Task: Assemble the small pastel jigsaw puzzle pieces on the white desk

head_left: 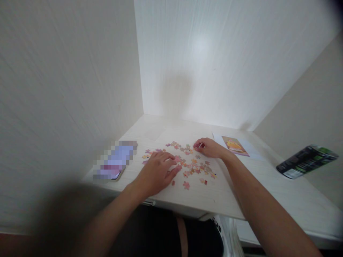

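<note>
At the near edge of the pale wooden table (281, 200), both bare forearms reach in from below, over a dark lap and a strip of white fabric under the tabletop. The left hand (158, 171) lies palm down on the wood, its fingers loosely spread and flat among the scattered puzzle pieces (194, 166); its grip is apart, clamped on nothing, with the fingertips touching the pieces at the left side of the scatter. A few stray pieces lie nearest the table edge, just right of that hand, one pink piece (186, 185) being the closest to the viewer.

Farther in, the pieces spread loosely in pink, orange and purple tones, none clearly joined as far as can be told at this size. The right hand (210, 147) rests at the far right side of the scatter, its grip drawn together: thumb and forefinger pinch a small pale piece (200, 145) at their tips.

To the left of the scatter a flat blurred rectangle (115, 160) lies on the table. Just beyond the right hand lies a printed picture sheet (235, 146) showing a yellow-orange figure. Well to the right, near the side wall, a dark can (305, 161) with green markings lies on its side. Pale walls enclose the table's far corner.
</note>
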`<state>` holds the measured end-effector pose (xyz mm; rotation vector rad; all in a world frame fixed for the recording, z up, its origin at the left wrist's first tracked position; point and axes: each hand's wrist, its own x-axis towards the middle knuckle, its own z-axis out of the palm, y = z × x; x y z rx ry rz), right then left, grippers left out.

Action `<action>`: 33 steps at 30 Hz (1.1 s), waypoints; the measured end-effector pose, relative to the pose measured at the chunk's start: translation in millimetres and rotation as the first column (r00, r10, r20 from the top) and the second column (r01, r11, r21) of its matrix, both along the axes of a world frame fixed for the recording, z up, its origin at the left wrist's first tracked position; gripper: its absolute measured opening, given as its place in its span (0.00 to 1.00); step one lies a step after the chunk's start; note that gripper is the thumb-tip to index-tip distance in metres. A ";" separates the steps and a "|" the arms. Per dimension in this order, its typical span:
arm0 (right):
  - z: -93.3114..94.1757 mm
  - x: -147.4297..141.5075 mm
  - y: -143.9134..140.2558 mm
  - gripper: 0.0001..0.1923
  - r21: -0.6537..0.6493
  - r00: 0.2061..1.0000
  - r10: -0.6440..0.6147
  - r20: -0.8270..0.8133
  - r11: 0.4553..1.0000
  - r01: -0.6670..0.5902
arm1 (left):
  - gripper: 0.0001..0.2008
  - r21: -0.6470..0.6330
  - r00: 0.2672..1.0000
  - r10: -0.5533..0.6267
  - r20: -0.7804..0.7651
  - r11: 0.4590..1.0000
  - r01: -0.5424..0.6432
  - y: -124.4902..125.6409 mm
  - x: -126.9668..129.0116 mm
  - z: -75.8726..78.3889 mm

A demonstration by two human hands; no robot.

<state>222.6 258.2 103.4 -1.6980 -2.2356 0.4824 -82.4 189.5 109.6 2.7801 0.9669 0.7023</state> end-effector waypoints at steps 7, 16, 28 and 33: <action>1.6 -3.5 -2.4 0.10 0.031 0.998 0.057 -0.019 0.998 -0.057 | 0.23 -0.041 0.993 -0.073 -0.092 0.997 0.070 -10.7 8.5 -10.8; 6.6 -1.4 -5.9 0.13 0.006 0.989 0.022 -0.149 1.000 -0.021 | 0.20 -0.022 0.993 -0.080 -0.085 0.997 0.078 -11.3 10.0 -8.8; 3.1 -10.9 -4.8 0.13 -0.090 0.950 0.037 -0.309 0.994 -0.068 | 0.16 -0.023 0.990 -0.100 -0.101 0.995 0.098 -13.0 10.9 -6.4; 4.5 -10.3 -6.3 0.12 -0.121 0.929 0.060 -0.365 0.986 -0.112 | 0.13 -0.020 0.989 -0.096 -0.111 0.995 0.094 -13.6 11.1 -5.0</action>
